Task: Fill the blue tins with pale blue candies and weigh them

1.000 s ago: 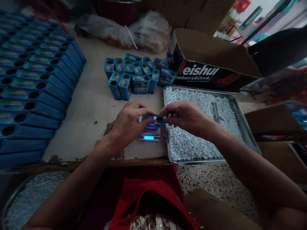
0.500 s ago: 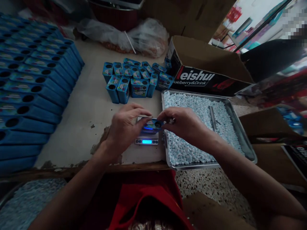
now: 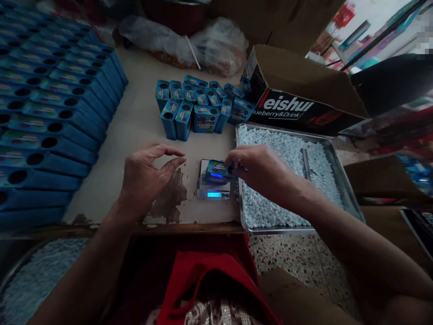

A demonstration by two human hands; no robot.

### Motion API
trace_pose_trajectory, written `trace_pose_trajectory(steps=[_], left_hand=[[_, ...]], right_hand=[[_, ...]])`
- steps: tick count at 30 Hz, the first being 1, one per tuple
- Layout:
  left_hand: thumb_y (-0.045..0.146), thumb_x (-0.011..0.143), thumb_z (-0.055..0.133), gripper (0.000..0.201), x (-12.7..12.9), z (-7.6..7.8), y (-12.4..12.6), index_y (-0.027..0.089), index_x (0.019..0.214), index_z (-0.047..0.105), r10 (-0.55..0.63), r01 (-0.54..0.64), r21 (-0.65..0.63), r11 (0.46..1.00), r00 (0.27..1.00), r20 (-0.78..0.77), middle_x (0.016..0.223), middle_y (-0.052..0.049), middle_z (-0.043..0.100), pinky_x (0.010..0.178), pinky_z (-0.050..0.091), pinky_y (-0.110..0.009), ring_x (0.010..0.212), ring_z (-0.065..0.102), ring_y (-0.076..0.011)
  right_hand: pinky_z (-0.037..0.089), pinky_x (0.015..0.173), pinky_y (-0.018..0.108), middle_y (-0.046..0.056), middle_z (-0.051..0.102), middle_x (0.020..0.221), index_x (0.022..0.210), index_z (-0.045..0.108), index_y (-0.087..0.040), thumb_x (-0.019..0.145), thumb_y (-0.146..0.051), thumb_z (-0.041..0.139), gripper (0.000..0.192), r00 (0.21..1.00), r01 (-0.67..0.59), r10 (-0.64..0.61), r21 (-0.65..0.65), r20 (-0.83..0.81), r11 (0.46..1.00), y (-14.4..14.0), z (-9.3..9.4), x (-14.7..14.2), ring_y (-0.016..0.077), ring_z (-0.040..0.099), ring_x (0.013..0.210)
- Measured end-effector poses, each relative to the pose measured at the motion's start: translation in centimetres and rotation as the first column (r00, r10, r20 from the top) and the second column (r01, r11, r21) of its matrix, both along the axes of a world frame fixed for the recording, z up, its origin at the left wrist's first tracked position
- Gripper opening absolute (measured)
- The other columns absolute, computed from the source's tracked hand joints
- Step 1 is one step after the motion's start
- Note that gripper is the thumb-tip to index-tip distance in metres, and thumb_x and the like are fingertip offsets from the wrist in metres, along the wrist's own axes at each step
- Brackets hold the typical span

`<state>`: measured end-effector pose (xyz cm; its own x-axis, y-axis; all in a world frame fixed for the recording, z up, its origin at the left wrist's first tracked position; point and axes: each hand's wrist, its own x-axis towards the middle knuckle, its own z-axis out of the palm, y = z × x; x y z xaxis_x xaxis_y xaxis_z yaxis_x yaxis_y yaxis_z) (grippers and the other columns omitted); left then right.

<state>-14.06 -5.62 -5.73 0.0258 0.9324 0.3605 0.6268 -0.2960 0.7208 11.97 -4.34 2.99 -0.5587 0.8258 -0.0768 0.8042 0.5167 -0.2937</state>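
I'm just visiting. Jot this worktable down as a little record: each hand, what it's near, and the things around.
Left hand: open, holding nothing, left of the scale
Right hand: fingertips at one end of the blue tin; grip unclear
Blue tin: on the scale
Scale: display lit, reading illegible
Tray: small pale pieces, metal strip on them
Behind: more tins, plastic bag, open box
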Motion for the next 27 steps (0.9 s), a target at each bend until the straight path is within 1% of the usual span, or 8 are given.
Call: trace_pose_trajectory(steps=[3,7,11,17,20,23,25,27], left_hand=[[0.031,0.089,0.076,0.009,-0.2,0.1,-0.1,0.025,0.095,0.078,0.010,-0.010,0.013,1.000,1.000,0.004,0.099,0.000,0.077,0.094,0.056,-0.036,0.094,0.072,-0.0205],[0.031,0.089,0.076,0.009,-0.4,0.2,-0.5,0.025,0.094,0.078,0.024,-0.024,0.028,0.999,1.000,0.003,0.098,0.000,0.077,0.093,0.056,-0.035,0.091,0.072,-0.0195],[0.030,0.088,0.076,0.008,-0.2,0.2,-0.6,0.026,0.095,0.078,-0.002,0.002,0.021,1.000,1.000,-0.004,0.098,0.000,0.077,0.093,0.056,-0.035,0.093,0.071,-0.0194],[0.033,0.086,0.076,0.010,0.3,0.6,-0.5,0.028,0.095,0.078,-0.008,0.008,-0.027,1.000,1.000,0.010,0.099,0.001,0.077,0.093,0.056,-0.037,0.094,0.071,-0.0212],[0.032,0.087,0.076,0.011,0.5,0.7,-0.5,0.029,0.098,0.077,-0.034,0.034,-0.052,0.998,0.999,0.013,0.101,0.000,0.076,0.091,0.057,-0.038,0.096,0.071,-0.0218],[0.031,0.087,0.077,0.011,0.7,0.5,-0.5,0.030,0.098,0.077,-0.049,0.051,-0.073,0.996,0.998,0.029,0.101,0.000,0.076,0.092,0.056,-0.039,0.097,0.071,-0.0216],[0.029,0.086,0.078,0.012,0.7,0.4,-0.4,0.028,0.097,0.078,-0.043,0.046,-0.079,0.996,0.999,0.029,0.100,0.000,0.076,0.091,0.056,-0.038,0.097,0.071,-0.0211],[0.028,0.085,0.078,0.013,0.6,0.3,-0.3,0.027,0.098,0.078,-0.041,0.042,-0.086,0.995,0.999,0.017,0.100,-0.001,0.077,0.089,0.056,-0.037,0.096,0.071,-0.0209]], right_hand=[[0.042,0.071,0.026,0.004,0.074,0.090,0.096,0.077,-0.018,0.087,-0.005,0.060,0.023,1.000,0.014,-0.013,0.038,-0.029,0.999,-0.2,0.3,0.3,0.0140,0.063,0.079],[0.042,0.069,0.027,0.002,0.075,0.085,0.091,0.078,-0.019,0.084,-0.006,0.066,0.019,0.999,0.045,-0.043,0.071,-0.027,0.996,-0.4,0.6,0.4,0.0139,0.063,0.075],[0.042,0.067,0.026,0.001,0.074,0.078,0.089,0.079,-0.018,0.083,-0.010,0.070,0.014,0.990,0.127,-0.125,0.033,-0.065,0.991,-0.6,0.8,0.2,0.0129,0.063,0.068],[0.042,0.066,0.028,0.002,0.073,0.075,0.090,0.080,-0.017,0.084,-0.017,0.075,0.008,0.975,0.188,-0.186,0.010,-0.120,0.982,-0.4,0.3,0.7,0.0130,0.062,0.067],[0.042,0.064,0.027,0.001,0.073,0.074,0.089,0.080,-0.017,0.085,-0.020,0.076,0.007,0.974,0.189,-0.187,0.006,-0.124,0.982,-0.3,-0.1,0.8,0.0128,0.061,0.066],[0.044,0.065,0.027,0.002,0.074,0.076,0.090,0.079,-0.018,0.086,-0.023,0.075,0.007,0.980,0.154,-0.152,0.003,-0.127,0.988,-0.2,-0.5,0.7,0.0130,0.063,0.066],[0.046,0.067,0.027,0.003,0.075,0.080,0.091,0.079,-0.018,0.086,-0.023,0.075,0.008,0.984,0.134,-0.131,0.018,-0.125,0.991,-0.2,-0.4,0.6,0.0139,0.065,0.069],[0.046,0.067,0.028,0.003,0.076,0.081,0.091,0.079,-0.018,0.087,-0.021,0.074,0.008,0.983,0.142,-0.136,0.041,-0.123,0.989,0.0,-0.1,0.7,0.0146,0.066,0.070]])
